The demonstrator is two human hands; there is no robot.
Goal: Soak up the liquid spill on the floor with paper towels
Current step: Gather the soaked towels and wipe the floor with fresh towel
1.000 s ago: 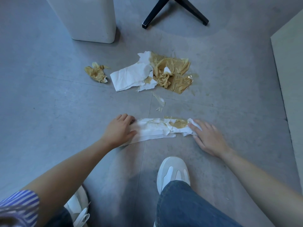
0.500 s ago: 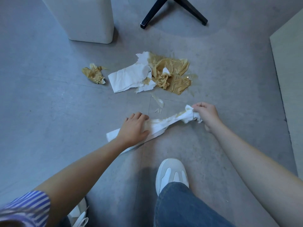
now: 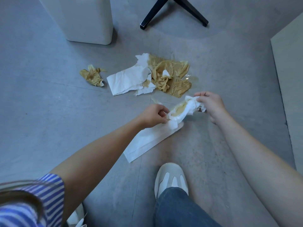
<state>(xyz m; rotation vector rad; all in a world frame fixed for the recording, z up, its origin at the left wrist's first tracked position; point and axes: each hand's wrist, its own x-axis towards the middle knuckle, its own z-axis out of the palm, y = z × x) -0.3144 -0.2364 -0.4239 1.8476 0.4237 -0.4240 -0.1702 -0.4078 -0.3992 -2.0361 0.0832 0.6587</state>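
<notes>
Head view: a stained paper towel [image 3: 180, 112] is pinched between left hand [image 3: 153, 116] and right hand [image 3: 210, 104] at frame centre, and could be torn if pulled.

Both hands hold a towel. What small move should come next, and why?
Probably lower the towel onto the puddle that shines beside the soaked pile. The left hand and right hand pinch its stained end, and its long tail is white, so it looks able to take up more liquid.
</notes>
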